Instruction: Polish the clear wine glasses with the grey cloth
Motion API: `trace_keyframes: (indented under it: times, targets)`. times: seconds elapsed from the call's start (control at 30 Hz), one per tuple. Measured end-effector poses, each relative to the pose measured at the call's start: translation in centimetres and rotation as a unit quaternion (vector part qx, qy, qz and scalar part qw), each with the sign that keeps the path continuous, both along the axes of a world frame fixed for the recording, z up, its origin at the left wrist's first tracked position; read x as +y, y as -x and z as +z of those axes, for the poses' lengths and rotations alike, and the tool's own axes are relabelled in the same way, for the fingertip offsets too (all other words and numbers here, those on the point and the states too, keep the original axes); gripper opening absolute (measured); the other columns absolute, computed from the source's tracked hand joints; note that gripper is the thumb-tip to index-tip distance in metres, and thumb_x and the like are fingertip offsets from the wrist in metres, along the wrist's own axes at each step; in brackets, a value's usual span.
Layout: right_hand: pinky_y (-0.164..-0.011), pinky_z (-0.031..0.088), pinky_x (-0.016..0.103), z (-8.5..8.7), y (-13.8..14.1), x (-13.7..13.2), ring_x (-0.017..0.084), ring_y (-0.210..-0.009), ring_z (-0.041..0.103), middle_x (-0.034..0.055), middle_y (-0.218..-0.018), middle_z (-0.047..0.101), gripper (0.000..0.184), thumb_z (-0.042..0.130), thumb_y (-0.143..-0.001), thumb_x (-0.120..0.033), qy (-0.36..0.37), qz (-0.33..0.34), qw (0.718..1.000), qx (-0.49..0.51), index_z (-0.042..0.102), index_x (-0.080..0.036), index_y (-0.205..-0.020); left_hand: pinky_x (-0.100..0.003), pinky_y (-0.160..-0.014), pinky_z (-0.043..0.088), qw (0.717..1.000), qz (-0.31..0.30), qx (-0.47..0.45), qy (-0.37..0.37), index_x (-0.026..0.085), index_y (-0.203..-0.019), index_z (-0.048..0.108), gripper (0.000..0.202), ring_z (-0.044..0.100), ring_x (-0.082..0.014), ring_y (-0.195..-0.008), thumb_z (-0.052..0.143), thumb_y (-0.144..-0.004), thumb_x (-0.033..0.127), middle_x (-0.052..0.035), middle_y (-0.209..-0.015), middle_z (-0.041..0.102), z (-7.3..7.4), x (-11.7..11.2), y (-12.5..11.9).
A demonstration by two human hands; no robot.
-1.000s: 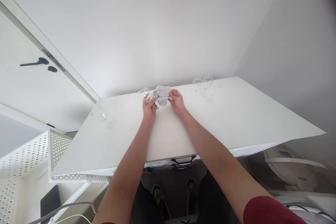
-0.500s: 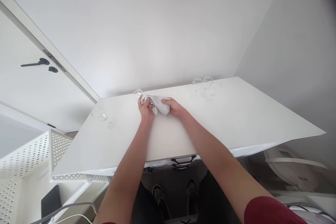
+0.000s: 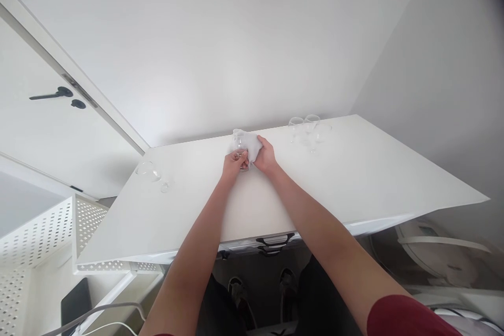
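My left hand [image 3: 235, 163] is closed round the stem of a clear wine glass [image 3: 238, 143], whose bowl points up and away from me. A light grey cloth [image 3: 250, 143] lies against the far and right side of that bowl. My right hand [image 3: 266, 155] grips the cloth from the right, thumb on top. Part of the glass is hard to make out against the cloth. Both hands are above the back middle of the white cabinet top [image 3: 315, 184].
Several clear wine glasses [image 3: 312, 125] stand together at the back right. Another glass [image 3: 148, 170] is at the left end. Behind is a white wall [image 3: 244, 52]; a door handle [image 3: 55, 93] shows at left. White perforated panels [image 3: 39, 231] stand beside the cabinet.
My left hand has moved right with the wine glass, turning it from tilted left to more upright. The cloth now sits behind and beside the bowl, and my right hand has shifted slightly.
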State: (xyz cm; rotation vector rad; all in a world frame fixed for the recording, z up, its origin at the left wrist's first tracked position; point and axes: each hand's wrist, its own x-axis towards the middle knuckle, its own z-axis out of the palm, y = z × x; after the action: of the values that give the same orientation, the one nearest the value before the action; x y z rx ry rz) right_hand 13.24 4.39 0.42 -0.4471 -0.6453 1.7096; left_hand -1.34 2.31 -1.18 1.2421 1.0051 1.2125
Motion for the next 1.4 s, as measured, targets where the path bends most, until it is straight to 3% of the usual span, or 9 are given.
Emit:
trace_keyframes:
  times: [0.17,0.33,0.43,0.6,0.8,0.9,1.0,1.23,1.4]
  targets:
    - [-0.051,0.052,0.033,0.2,-0.2,0.1,0.019,-0.054,0.056,-0.0011,-0.062,0.060,0.028,0.060,-0.092,-0.050,0.039,-0.025,0.999,0.006,0.059,-0.023,-0.089,-0.029,-0.060,0.043,0.992,-0.121,0.032,0.005,0.015,-0.085,0.070,0.054,0.052,-0.0120,-0.056,0.071,-0.083,0.069,-0.0014,-0.060,0.057,0.3,-0.6,-0.2]
    - [-0.040,0.044,0.031,-0.4,-0.2,0.4,0.020,-0.044,0.052,-0.0034,-0.049,0.048,0.036,0.059,-0.092,-0.057,0.057,0.079,0.993,-0.073,0.050,-0.025,-0.078,-0.029,-0.066,0.045,0.990,-0.133,-0.049,-0.007,0.016,-0.087,0.066,0.053,0.049,-0.0119,-0.061,0.067,-0.087,0.070,0.0026,-0.062,0.045,0.9,-1.0,-0.6]
    - [-0.040,0.043,0.030,-0.6,-0.4,0.4,0.019,-0.045,0.055,-0.0042,-0.055,0.053,0.035,0.065,-0.089,-0.056,0.020,0.034,0.997,-0.066,0.048,-0.026,-0.084,-0.030,-0.073,0.047,0.984,-0.153,-0.086,0.005,0.017,-0.097,0.068,0.050,0.055,-0.0144,-0.071,0.066,-0.088,0.066,-0.0019,-0.074,0.055,1.1,-0.9,-0.8]
    - [-0.067,0.056,0.034,-0.1,-0.1,-0.3,0.020,-0.074,0.066,-0.0010,-0.078,0.064,0.034,0.071,-0.087,-0.055,-0.086,-0.109,0.988,-0.066,0.052,-0.027,-0.093,-0.029,-0.075,0.046,0.996,-0.013,-0.053,-0.064,0.017,-0.091,0.071,0.037,0.056,-0.0153,-0.075,0.074,-0.085,0.054,-0.0036,-0.079,0.062,0.7,-0.2,-0.3]
    - [-0.115,0.039,0.047,0.7,1.0,-1.5,0.028,-0.128,0.052,0.0062,-0.110,0.066,0.019,0.064,-0.093,-0.045,-0.282,-0.189,0.874,-0.347,0.063,-0.028,-0.088,-0.028,-0.067,0.042,0.987,0.086,0.077,-0.116,0.020,-0.082,0.067,0.028,0.054,-0.0157,-0.067,0.070,-0.088,0.046,-0.0025,-0.071,0.062,0.4,-0.6,0.2]
    - [-0.126,0.020,0.053,0.9,1.4,-1.6,0.030,-0.148,0.035,0.0067,-0.126,0.066,0.010,0.064,-0.091,-0.035,-0.343,-0.217,0.810,-0.423,0.065,-0.028,-0.086,-0.028,-0.064,0.037,0.970,0.100,0.141,-0.174,0.020,-0.071,0.061,0.027,0.046,-0.0153,-0.065,0.063,-0.092,0.036,-0.0010,-0.066,0.055,0.7,-1.2,0.1]
    - [-0.128,0.015,0.054,0.9,1.3,-1.6,0.030,-0.148,0.035,0.0065,-0.132,0.065,0.006,0.066,-0.087,-0.031,-0.333,-0.272,0.786,-0.444,0.068,-0.029,-0.092,-0.029,-0.065,0.035,0.960,0.081,0.180,-0.200,0.020,-0.068,0.060,0.020,0.044,-0.0159,-0.065,0.065,-0.086,0.026,-0.0005,-0.065,0.054,0.9,-1.4,-0.1]
    - [-0.096,0.051,0.036,1.0,-0.1,-1.4,0.023,-0.108,0.060,0.0019,-0.101,0.069,0.009,0.068,-0.080,-0.036,-0.128,-0.294,0.905,-0.280,0.068,-0.027,-0.083,-0.032,-0.074,0.042,0.966,0.028,0.182,-0.179,0.022,-0.075,0.073,0.007,0.051,-0.0184,-0.065,0.077,-0.079,0.027,-0.0014,-0.065,0.062,0.7,-1.1,-0.1]
    - [-0.068,0.053,0.030,1.0,-0.8,-0.4,0.017,-0.073,0.061,-0.0016,-0.077,0.064,0.026,0.070,-0.081,-0.050,-0.027,-0.224,0.970,-0.096,0.062,-0.025,-0.081,-0.032,-0.076,0.045,0.978,0.011,0.138,-0.157,0.022,-0.093,0.081,0.019,0.058,-0.0199,-0.073,0.080,-0.079,0.034,-0.0021,-0.073,0.068,0.9,-1.4,-0.2]
